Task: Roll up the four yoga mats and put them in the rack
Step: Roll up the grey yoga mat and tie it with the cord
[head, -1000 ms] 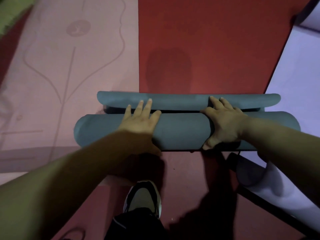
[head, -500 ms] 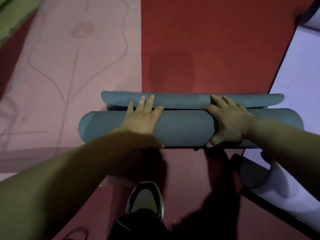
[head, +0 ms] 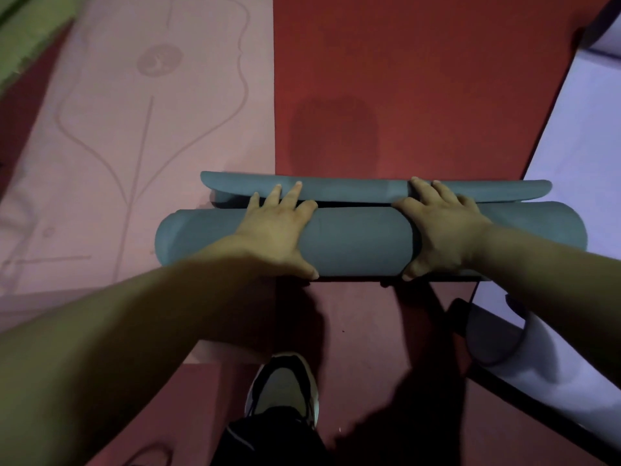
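Head view: mat (head: 356, 240) nearly rolled on the floor (head: 403, 79).
Left hand (head: 279, 227) and right hand (head: 443, 230) press flat on it, fingers spread.

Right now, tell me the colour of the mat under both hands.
Rolled mat: plain blue-grey, head view.

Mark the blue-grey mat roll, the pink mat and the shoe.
blue-grey mat roll (head: 356, 240): head view, bare middle of the roll's top.
pink mat (head: 141, 136): head view, flat printed face.
shoe (head: 284, 378): head view, toe cap.
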`<control>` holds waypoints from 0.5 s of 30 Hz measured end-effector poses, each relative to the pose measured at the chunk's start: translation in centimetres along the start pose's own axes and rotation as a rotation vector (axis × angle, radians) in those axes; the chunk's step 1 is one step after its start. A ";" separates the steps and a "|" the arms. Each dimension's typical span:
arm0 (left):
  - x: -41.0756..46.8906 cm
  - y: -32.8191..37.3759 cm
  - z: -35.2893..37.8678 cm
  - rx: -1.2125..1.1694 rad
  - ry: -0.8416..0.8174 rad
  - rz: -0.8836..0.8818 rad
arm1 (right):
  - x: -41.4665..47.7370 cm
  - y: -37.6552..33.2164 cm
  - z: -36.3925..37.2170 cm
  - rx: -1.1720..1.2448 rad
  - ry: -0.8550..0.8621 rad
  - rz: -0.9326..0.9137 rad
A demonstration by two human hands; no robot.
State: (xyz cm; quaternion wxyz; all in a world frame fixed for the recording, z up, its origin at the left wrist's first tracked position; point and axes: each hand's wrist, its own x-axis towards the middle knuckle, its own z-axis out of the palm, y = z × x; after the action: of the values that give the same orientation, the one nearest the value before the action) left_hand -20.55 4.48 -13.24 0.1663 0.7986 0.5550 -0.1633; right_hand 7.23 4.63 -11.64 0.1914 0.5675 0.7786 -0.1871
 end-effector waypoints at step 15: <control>-7.2 1.9 4.2 -0.031 -0.063 0.140 | -6.6 -0.9 4.6 0.018 -0.083 -0.151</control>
State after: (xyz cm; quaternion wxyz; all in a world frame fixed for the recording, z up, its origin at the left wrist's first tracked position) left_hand -21.49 -4.03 -13.63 0.2068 0.8273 0.4947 -0.1678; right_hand 8.61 -3.38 -12.16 0.2038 0.5005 0.8089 -0.2314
